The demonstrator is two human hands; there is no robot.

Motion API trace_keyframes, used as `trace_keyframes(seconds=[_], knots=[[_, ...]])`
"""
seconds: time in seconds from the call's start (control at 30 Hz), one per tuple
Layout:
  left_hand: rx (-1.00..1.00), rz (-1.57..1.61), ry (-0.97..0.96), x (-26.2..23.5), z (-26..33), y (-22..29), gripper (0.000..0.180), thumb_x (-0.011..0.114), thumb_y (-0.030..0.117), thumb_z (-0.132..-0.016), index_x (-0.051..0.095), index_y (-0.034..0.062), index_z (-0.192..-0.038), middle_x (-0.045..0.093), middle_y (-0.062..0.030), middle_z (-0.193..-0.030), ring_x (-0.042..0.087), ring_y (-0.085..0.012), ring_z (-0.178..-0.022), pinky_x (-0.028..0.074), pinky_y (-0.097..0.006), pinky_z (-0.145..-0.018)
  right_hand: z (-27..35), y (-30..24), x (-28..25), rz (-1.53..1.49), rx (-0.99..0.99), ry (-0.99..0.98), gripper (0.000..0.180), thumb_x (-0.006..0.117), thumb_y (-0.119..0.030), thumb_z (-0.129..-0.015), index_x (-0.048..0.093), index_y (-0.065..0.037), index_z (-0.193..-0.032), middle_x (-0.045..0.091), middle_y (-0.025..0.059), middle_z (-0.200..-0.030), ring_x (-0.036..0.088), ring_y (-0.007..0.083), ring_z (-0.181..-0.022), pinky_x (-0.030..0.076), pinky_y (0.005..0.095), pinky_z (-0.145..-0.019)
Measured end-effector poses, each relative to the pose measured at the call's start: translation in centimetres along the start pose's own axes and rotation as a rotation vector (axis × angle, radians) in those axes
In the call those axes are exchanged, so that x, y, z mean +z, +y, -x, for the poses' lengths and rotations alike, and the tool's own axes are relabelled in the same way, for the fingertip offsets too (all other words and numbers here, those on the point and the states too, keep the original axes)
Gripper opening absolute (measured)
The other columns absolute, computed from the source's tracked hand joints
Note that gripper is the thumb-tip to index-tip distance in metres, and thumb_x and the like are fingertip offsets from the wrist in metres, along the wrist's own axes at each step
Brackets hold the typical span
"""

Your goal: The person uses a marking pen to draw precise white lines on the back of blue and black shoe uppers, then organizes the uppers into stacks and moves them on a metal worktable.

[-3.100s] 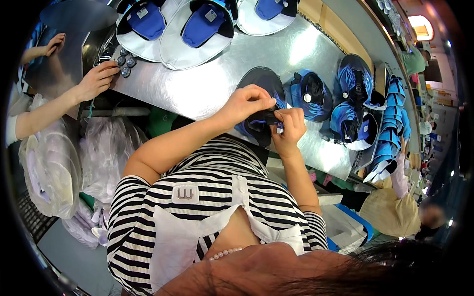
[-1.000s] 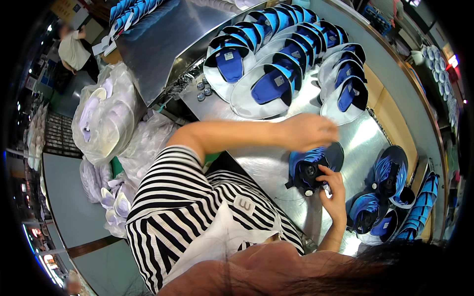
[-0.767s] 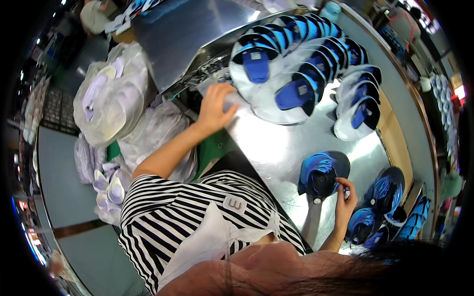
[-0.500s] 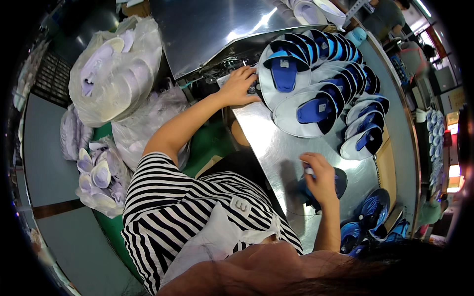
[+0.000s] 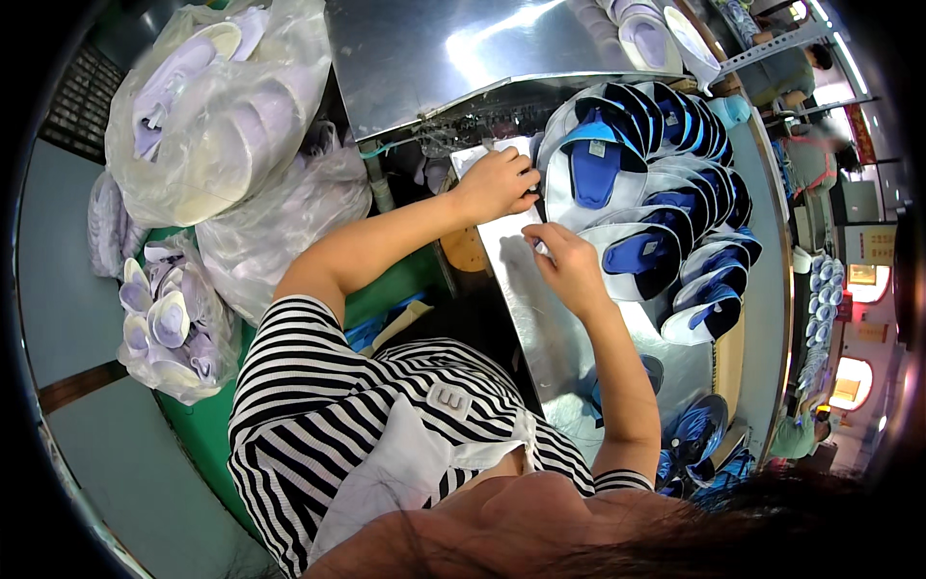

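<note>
My left hand [image 5: 499,183] is at the far left edge of the steel worktable [image 5: 550,362], fingers curled around something dark and small that I cannot make out. Close by, my right hand [image 5: 567,262] is held over the table with its fingers pinched on a small whitish piece [image 5: 540,248], too small to name. Just right of both hands stand nested rows of white, black and blue caps [image 5: 596,174], their blue insides showing. A dark blue cap [image 5: 652,371] lies partly hidden behind my right forearm.
More blue caps [image 5: 699,429] are heaped at the lower right. Clear plastic bags [image 5: 217,125] of white cap-shaped shells stand on the left. A raised steel surface [image 5: 415,58] lies beyond the table, with white shells [image 5: 648,43] on it. People work at the far right.
My right hand has moved away from the dark blue cap, up and left, to beside my left hand. My left hand has drawn its fingers in. The whole view has shifted slightly.
</note>
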State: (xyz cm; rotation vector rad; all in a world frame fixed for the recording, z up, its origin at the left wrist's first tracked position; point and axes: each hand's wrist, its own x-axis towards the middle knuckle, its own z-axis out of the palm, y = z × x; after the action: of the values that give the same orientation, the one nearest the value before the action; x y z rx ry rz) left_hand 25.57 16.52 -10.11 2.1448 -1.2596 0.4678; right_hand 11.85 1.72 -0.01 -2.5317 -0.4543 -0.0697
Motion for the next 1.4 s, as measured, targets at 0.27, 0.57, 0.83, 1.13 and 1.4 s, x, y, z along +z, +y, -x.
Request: trace_keyframes(seconds=[0.27, 0.57, 0.83, 1.13, 1.4], knots=[[0.035, 0.010, 0.002, -0.3, -0.4, -0.6, 0.026, 0.072, 0.021, -0.074, 0.061, 0.0070, -0.093, 0.056, -0.0067, -0.094, 0.053, -0.0250, -0.094, 0.054, -0.033, -0.067, 2.2, 1.2, 1.7, -0.082, 0.039, -0.022, 0.028, 0.062, 0.000, -0.076, 0.064, -0.010, -0.102, 0.067, 0.0112, -0.093, 0.065, 0.0340, -0.083, 0.052, 0.0419, -0.070], [-0.115, -0.080, 0.071, -0.3, -1.9, -1.6, 0.030, 0.072, 0.017, -0.074, 0.062, 0.0036, -0.098, 0.056, -0.0098, -0.100, 0.053, -0.0285, -0.101, 0.052, -0.036, -0.081, 0.4, 1.8, 2.6, 0.160, 0.076, 0.206, 0.039, 0.064, -0.004, -0.076, 0.059, -0.006, -0.115, 0.062, 0.0116, -0.117, 0.066, 0.0335, -0.084, 0.053, 0.0416, -0.070], [-0.135, -0.167, 0.062, 0.4, -4.1, -2.5, 0.028, 0.073, 0.022, -0.077, 0.064, 0.0058, -0.098, 0.059, -0.0072, -0.100, 0.054, -0.0266, -0.099, 0.045, -0.038, -0.085, -1.3, 5.5, 1.9, 0.457, 0.431, 0.218, 0.047, 0.065, -0.014, -0.081, 0.053, -0.001, -0.125, 0.058, 0.0150, -0.125, 0.067, 0.0366, -0.078, 0.053, 0.0447, -0.063], [-0.066, -0.054, 0.204, -0.7, -4.0, -2.3, 0.028, 0.068, 0.027, -0.084, 0.067, 0.0066, -0.103, 0.065, -0.0080, -0.105, 0.057, -0.0261, -0.105, 0.038, -0.043, -0.095, 1.2, 5.5, -0.2, 0.146, 0.323, 0.307, 0.034, 0.066, -0.014, -0.084, 0.061, -0.008, -0.118, 0.060, 0.0142, -0.118, 0.066, 0.0353, -0.085, 0.052, 0.0443, -0.074], [0.004, 0.319, 0.125, -5.2, -5.8, 5.7, 0.037, 0.073, 0.020, -0.082, 0.062, 0.0032, -0.113, 0.063, -0.0140, -0.112, 0.057, -0.0337, -0.107, 0.043, -0.042, -0.092, 4.8, 7.0, -10.0, -0.125, 0.408, 0.510, 0.022, 0.065, -0.008, -0.087, 0.067, -0.005, -0.108, 0.070, 0.0141, -0.085, 0.064, 0.0213, -0.063, 0.049, 0.0311, -0.061]])
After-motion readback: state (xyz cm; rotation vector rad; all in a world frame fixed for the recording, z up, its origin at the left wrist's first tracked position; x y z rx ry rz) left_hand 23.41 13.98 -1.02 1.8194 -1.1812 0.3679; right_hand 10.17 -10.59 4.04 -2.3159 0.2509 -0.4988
